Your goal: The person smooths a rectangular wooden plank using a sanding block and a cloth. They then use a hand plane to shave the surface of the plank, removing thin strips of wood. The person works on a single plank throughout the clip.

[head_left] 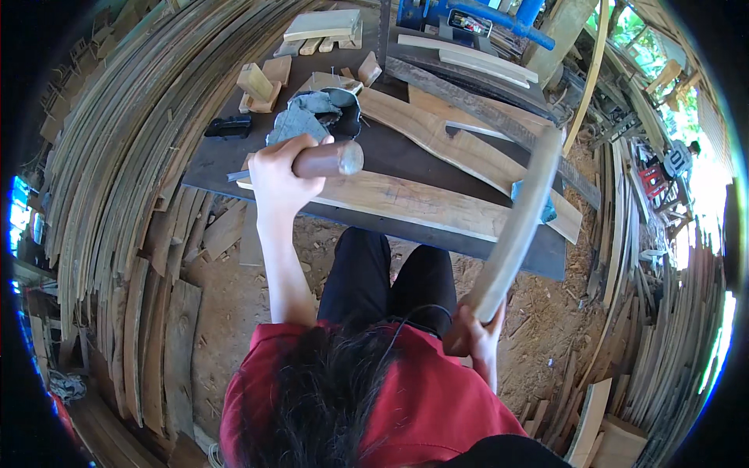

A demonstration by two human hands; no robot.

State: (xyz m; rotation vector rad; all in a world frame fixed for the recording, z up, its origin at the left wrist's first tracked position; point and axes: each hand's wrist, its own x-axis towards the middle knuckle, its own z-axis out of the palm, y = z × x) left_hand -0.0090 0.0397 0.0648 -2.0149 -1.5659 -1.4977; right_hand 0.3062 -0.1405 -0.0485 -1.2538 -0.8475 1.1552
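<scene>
My left hand (282,175) is closed around a brown round tool handle (318,161) with a pale, worn end. It is above the near left part of the dark worktable; the tool's other end is hidden. Closed at my right side, my right hand (477,334) grips a long, slightly curved wooden piece (521,222), which rises slantwise over the table's right end. Below the hands a flat light board (406,200) lies along the table's near edge. Grey-blue cloth (300,117) is bunched just beyond my left hand.
On the worktable (382,156) lie a curved board (445,144), small wood blocks (257,84) and a black object (228,126). A blue machine (530,19) stands at the far side. Stacked planks (133,132) line the left. A person (680,158) is at far right.
</scene>
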